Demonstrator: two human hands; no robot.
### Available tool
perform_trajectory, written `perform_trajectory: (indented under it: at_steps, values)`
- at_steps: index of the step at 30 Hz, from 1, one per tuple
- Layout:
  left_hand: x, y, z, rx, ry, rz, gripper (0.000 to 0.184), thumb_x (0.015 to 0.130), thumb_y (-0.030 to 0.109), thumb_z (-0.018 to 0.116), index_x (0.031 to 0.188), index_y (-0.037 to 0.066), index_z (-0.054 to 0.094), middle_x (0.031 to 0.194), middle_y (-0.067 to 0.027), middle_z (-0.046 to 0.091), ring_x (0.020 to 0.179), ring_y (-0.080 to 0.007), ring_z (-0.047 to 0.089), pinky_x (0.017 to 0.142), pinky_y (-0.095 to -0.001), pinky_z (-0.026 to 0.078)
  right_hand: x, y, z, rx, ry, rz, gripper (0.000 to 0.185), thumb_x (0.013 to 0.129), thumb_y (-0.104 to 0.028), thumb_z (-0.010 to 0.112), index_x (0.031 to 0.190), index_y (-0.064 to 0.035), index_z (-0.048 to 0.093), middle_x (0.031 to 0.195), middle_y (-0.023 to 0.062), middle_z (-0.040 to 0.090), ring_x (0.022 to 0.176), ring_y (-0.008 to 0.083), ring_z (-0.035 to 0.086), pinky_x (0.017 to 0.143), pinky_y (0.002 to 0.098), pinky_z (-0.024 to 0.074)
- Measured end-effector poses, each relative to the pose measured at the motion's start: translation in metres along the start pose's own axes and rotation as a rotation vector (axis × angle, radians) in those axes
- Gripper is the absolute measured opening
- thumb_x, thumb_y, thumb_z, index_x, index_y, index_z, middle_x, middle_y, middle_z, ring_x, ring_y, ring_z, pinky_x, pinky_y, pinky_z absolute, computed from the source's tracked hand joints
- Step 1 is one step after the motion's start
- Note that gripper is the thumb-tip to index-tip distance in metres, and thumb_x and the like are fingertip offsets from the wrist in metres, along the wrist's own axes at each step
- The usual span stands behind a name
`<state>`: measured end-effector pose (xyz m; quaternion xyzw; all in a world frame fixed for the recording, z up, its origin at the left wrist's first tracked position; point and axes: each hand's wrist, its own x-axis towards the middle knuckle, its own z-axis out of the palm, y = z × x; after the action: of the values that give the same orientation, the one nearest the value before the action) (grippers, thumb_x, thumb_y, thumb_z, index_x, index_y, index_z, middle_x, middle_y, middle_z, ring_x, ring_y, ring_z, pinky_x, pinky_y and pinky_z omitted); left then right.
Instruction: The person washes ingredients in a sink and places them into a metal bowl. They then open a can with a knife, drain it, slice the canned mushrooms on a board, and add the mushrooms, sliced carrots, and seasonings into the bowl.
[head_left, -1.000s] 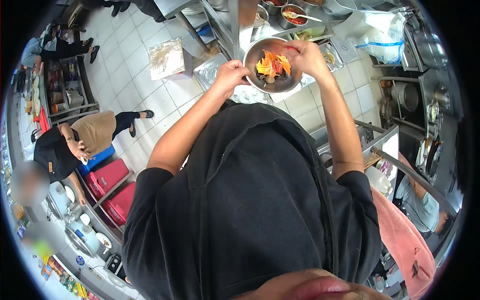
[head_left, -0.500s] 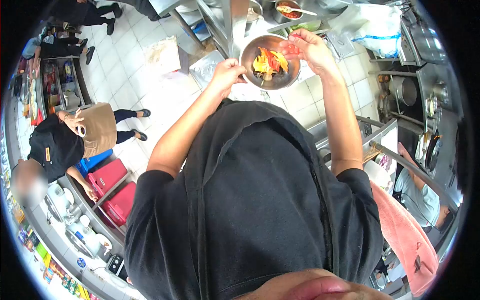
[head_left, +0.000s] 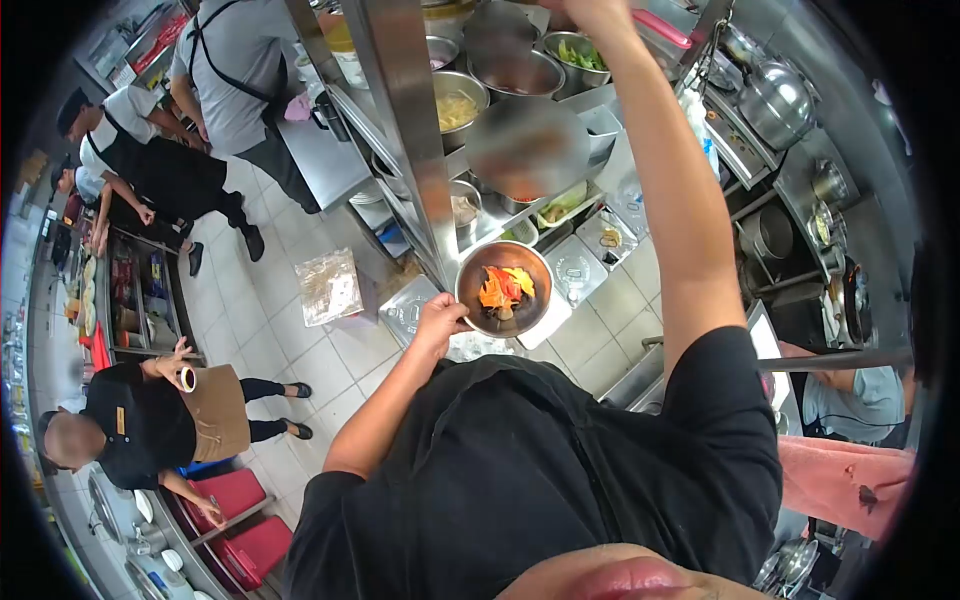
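Note:
My left hand point(head_left: 440, 322) grips the rim of a metal bowl point(head_left: 536, 305) on its left side, fingers closed round the edge. Inside the bowl lie red, orange and yellow pieces point(head_left: 505, 287) that look like cut peppers, with something darker below them. Far up at the top edge is my right hand point(head_left: 592, 10), its fingers mostly cut off by the frame, so what they hold cannot be seen. Nearest to it is a metal container of green vegetables point(head_left: 578, 52) on the shelf.
A metal shelf post point(head_left: 395, 110) rises left of the bowl. On the shelves stand a pan of pale yellow strips point(head_left: 457, 107) and lidded containers point(head_left: 577, 268). A person holding a cup point(head_left: 187, 379) stands at left; other people work behind. A box point(head_left: 328, 287) rests on the floor.
My right hand, with red pieces over the bowl before, has stretched up and away towards the upper shelf. My left hand keeps the bowl. The view has tilted up, showing more shelves.

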<state>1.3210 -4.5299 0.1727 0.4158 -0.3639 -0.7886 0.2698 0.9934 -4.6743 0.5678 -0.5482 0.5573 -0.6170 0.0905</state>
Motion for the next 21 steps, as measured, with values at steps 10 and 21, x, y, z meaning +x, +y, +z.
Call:
perform_trajectory:
  at_steps: [10,21]
  values:
    - [-0.012,0.001,-0.008,-0.03,0.072,0.005,0.014,0.082,-0.001,0.062,0.074,0.005,0.054,0.073,-0.0056,0.059,0.061,-0.015,0.062,0.058,-0.033,0.06,0.039,0.077,-0.045,-1.101,-0.757,0.271,0.023,0.083,-0.009,0.053,0.098,0.002,0.067,0.066,0.0143,0.061,0.049,0.0225,0.06,0.041,0.0377,0.0464]
    - [0.008,-0.007,-0.007,0.015,0.006,-0.026,0.013,0.083,-0.001,0.062,0.075,0.005,0.054,0.074,-0.0064,0.061,0.063,-0.0155,0.063,0.058,-0.0329,0.061,0.035,0.105,-0.058,-0.7,-0.616,0.398,0.026,0.071,-0.003,0.063,0.095,-0.0059,0.072,0.065,0.0044,0.063,0.049,0.0153,0.061,0.042,0.0343,0.0463]
